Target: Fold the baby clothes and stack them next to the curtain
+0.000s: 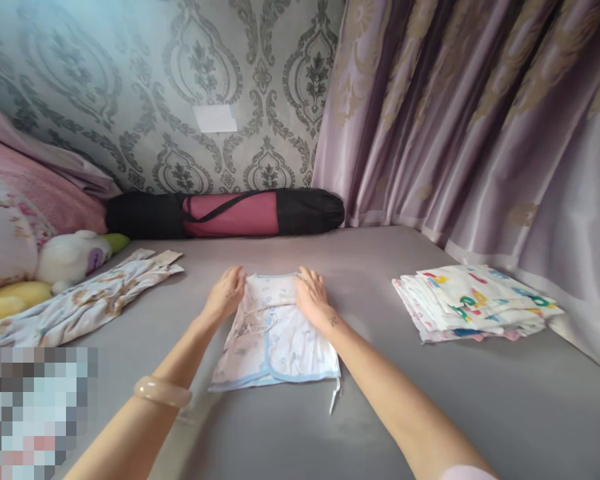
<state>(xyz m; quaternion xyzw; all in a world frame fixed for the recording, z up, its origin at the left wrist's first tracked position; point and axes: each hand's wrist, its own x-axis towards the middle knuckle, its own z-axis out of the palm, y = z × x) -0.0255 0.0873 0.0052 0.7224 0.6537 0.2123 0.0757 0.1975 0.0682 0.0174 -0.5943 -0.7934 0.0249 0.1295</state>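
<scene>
A small white baby shirt [300,340] with light blue trim and a faint blue print lies on the grey sheet in front of me. Its hem is towards me, and a white tie hangs off the near right corner. At the far left corner of the shirt, the fingers of my left hand [227,293] are closed on its edge. My right hand [312,292] grips the far right corner in the same way. The fingertips of both hands are partly hidden. A pale bangle [163,392] circles my left wrist.
On the right lies a stack of folded printed clothes [480,303]. To the left are a patterned garment [105,293], a white plush toy [70,257] and a yellow one [13,300]. A black and red long bag [235,213] rests along the wall, beside the purple curtain [430,120].
</scene>
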